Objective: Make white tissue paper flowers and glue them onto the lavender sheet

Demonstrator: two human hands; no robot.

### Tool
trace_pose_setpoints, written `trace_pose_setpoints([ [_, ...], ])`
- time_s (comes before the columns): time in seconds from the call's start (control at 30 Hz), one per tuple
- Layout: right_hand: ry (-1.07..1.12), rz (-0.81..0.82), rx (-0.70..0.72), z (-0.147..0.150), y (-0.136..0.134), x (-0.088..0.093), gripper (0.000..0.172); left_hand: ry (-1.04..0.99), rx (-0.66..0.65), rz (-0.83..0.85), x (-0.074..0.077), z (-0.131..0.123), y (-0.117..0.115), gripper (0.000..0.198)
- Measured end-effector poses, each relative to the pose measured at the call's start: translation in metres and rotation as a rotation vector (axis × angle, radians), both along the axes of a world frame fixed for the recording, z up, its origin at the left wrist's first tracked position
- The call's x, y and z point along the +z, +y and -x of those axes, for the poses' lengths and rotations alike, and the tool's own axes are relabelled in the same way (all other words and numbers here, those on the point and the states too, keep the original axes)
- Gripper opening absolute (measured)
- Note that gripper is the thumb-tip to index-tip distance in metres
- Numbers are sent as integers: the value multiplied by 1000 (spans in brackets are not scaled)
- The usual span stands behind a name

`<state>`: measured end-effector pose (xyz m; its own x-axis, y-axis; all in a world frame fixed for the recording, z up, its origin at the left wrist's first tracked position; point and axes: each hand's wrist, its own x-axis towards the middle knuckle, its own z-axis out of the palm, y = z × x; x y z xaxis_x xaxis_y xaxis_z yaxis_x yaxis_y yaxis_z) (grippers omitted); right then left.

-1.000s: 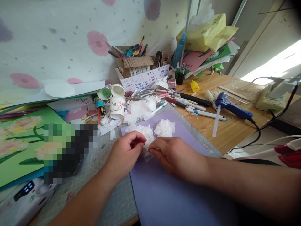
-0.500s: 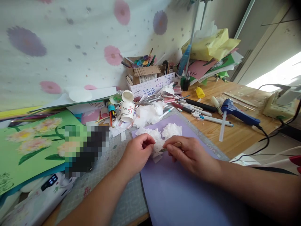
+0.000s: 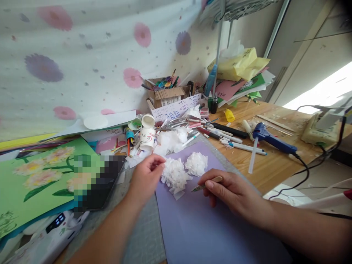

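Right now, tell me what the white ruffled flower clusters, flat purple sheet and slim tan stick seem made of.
White ruffled flower clusters: probably thin matte tissue paper; petals look crinkled, and a loose edge seems see-through.
Flat purple sheet: likely smooth, matte paper or card; plain colour, no sharp glare.
Slim tan stick: perhaps bare wood, judging by its pale, dull end.

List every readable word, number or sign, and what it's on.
Card: perhaps "4:00"; other handwriting too blurred.
Device display: lit digits, too small to read surely.
Printed cup: black and red print, too blurred.
Yellow bag, pink paper, green painting: marks, unreadable.
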<state>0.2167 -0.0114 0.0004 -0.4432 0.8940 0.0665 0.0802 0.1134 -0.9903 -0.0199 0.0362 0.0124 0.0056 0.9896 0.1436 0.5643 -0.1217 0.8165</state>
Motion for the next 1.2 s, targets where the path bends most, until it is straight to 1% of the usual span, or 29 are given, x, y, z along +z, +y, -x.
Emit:
trace_pose_setpoints([
  [0.1, 27, 57, 31, 0, -3, 1, 42, 106, 68, -108, 12, 14, 25, 16],
  [0.17, 50, 56, 43, 0, -4, 2, 44, 246, 39, -142, 19, 17, 43, 17],
  [0.23, 69, 41, 39, 0, -3, 4, 43, 401, -23, -154, 22, 13, 58, 16],
  [0.3, 83, 29, 31, 0, -3, 7, 43, 544, -77, -169, 20, 4, 68, 18],
  [0.37, 94, 24, 27, 0, -2, 10, 44, 663, -99, -190, 14, -8, 74, 21],
  [0.47, 101, 20, 38, 0, -3, 14, 45, 792, -86, -206, 7, -20, 79, 21],
  [0.53, 91, 16, 53, 0, -4, 16, 46, 844, -78, -204, 5, -26, 80, 20],
  [0.6, 78, 13, 63, 0, -5, 15, 46, 875, -93, -204, 6, -31, 79, 19],
  [0.67, 73, 7, 60, -1, -5, 14, 45, 891, -136, -205, 7, -37, 78, 19],
  [0.73, 67, 0, 50, -1, -6, 13, 44, 901, -177, -203, 7, -43, 78, 23],
  [0.8, 59, -8, 48, 0, -6, 12, 43, 913, -190, -204, 5, -48, 78, 27],
  [0.87, 48, -11, 53, 0, -6, 10, 41, 924, -179, -208, 1, -52, 80, 28],
  [0.93, 35, -17, 60, 0, -6, 8, 40, 923, -160, -213, -2, -53, 82, 23],
  [1.0, 15, -23, 59, -1, -6, 6, 39, 905, -134, -222, -2, -52, 81, 21],
  [1.13, 4, -33, 57, -4, -6, 3, 38, 807, -74, -272, 6, -47, 70, 11],
  [1.2, 6, -39, 55, -5, -5, 2, 37, 732, -57, -295, 13, -42, 58, 13],
])
